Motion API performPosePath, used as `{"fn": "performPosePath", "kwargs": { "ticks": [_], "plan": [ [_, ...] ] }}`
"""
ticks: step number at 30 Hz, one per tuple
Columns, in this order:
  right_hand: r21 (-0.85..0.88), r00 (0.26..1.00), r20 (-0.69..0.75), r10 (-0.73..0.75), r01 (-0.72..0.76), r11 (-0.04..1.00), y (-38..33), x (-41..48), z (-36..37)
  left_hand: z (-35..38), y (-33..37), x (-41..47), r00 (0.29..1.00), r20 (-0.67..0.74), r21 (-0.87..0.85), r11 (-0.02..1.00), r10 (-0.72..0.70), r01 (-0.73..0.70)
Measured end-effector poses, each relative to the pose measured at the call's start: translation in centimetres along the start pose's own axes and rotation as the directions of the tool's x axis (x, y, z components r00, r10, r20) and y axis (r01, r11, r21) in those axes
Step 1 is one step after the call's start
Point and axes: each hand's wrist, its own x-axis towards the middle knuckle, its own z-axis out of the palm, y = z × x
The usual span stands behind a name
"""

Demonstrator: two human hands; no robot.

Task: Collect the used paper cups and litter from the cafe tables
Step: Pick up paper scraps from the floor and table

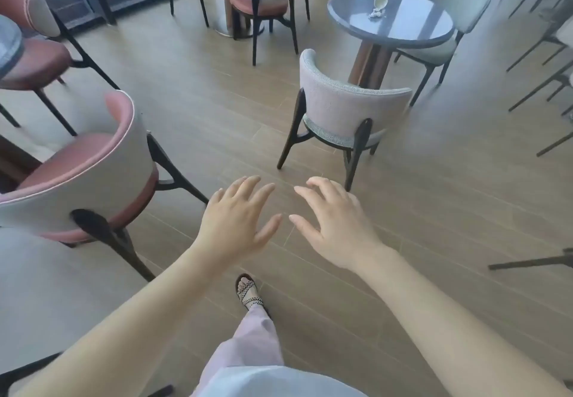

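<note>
- On the round grey glossy-topped cafe table (412, 29), far ahead and to my right, lies one white paper cup (379, 2), tipped over, with one small white scrap of litter (374, 14) touching its near side. Any print on them is too small to read.
- Two pale grey fabric chairs with dark wooden legs stand at that table: one (344, 111) on its near side with its back to me, the other (449, 2) on its far right side.
- Left of the table I count four chairs with pink seats; the nearest one (77, 173) is well apart from it.
- Right of the table are more dark chair legs, too blurred to count.
- Well short of the table, over the light wooden plank floor (201, 108), I hold out both hands, close side by side but apart.
- My left hand (238, 220) has its fingers spread and relaxed, gripping nothing.
- My right hand (335, 226) is likewise spread, fingers slightly bent, and has hold of nothing.
- Below my hands shows one foot in a dark strappy sandal (248, 292).
</note>
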Motion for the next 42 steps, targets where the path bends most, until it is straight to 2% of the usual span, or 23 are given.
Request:
{"fn": "performPosePath", "kwargs": {
  "ticks": [2, 8, 20, 30, 34, 42],
  "plan": [
    [0.033, 1.0, 0.01, 0.011, -0.012, 0.999, 0.6, 3.6, 0.6, 0.5, -1.9, 3.0, 0.998, 0.012, -0.08, 0.995, -0.061, 0.062],
    [0.112, 0.997, 0.074, 0.017, -0.025, 0.993, 1.2, 16.2, 1.6, 0.3, -8.7, 11.9, 0.98, 0.059, -0.153, 0.968, -0.19, 0.197],
    [0.195, 0.982, 0.19, -0.01, -0.028, 0.98, 3.9, 35.6, 3.8, 0.6, -19.3, 27.4, 0.955, 0.155, -0.161, 0.947, -0.254, 0.278],
    [0.222, 0.979, 0.146, -0.139, 0.105, 0.969, 10.0, 58.5, 3.6, 1.0, -27.9, 46.9, 0.914, 0.218, -0.099, 0.923, -0.344, 0.371],
    [0.202, 0.961, 0.158, -0.228, 0.195, 0.96, 11.4, 66.5, 3.1, 0.2, -30.9, 54.1, 0.911, 0.176, -0.115, 0.911, -0.373, 0.396],
    [0.207, 0.901, 0.25, -0.355, 0.308, 0.929, 9.8, 81.1, 5.5, 0.2, -40.3, 61.0, 0.825, 0.205, -0.131, 0.821, -0.526, 0.556]
  ]
}}
